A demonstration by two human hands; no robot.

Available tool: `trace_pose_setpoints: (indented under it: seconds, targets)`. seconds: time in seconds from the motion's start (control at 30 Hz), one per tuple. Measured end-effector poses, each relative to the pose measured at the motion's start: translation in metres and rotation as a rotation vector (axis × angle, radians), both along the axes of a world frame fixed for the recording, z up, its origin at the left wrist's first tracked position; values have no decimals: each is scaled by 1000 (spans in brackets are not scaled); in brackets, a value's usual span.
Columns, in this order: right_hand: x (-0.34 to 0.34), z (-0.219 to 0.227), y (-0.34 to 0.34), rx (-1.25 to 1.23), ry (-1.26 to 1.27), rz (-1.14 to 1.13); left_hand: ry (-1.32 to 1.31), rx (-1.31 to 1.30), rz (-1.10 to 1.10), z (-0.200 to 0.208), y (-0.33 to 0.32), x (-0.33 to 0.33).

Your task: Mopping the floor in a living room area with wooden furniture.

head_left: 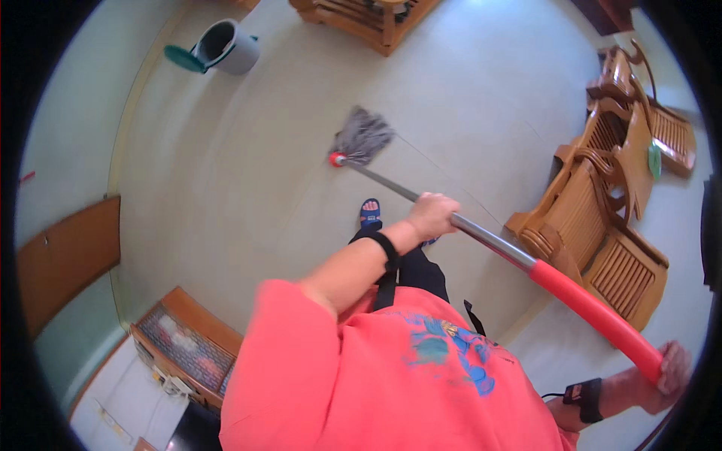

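Observation:
A mop [492, 244] slants across the view, its metal pole ending in a long red grip at the lower right. My left hand [434, 216] is closed around the metal pole near its middle. Farther down, my right hand [674, 373] wraps the end of the red grip, close to the picture's rim. At the far end, the grey stringy mop head [365, 134] lies on the pale floor [286, 150], joined to the pole by a red and white socket. The mop head is ahead of my blue sandal [369, 213]; my other foot is mostly hidden behind the pole and my left hand.
A grey bin [239, 54] with its green lid swung open stands at the far left. Wooden slatted chairs [579, 214] line the right side. A wooden table [368, 26] is at the top. A wooden cabinet [188, 342] stands by the wall at the lower left.

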State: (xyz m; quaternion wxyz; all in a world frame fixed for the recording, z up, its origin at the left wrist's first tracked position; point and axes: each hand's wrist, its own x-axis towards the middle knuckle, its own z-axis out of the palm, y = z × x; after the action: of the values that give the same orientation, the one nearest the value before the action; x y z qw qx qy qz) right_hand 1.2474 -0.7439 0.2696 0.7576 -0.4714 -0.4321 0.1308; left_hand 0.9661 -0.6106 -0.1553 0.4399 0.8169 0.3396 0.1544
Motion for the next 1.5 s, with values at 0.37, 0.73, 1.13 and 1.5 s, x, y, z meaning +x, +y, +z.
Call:
trace_pose_setpoints:
  seconds: [0.37, 0.73, 1.13, 1.5]
  targets:
    - [-191, -177, 163, -726, 334, 700, 652, -375, 255, -82, -3, -343]
    - [-66, -135, 158, -386, 526, 641, 617, -219, 296, 24, 53, -217]
    - [154, -64, 190, -131, 296, 629, 367, 52, -127, 47, 159, 138]
    - [300, -5, 256, 54, 87, 374, 119, 202, -82, 75, 297, 391]
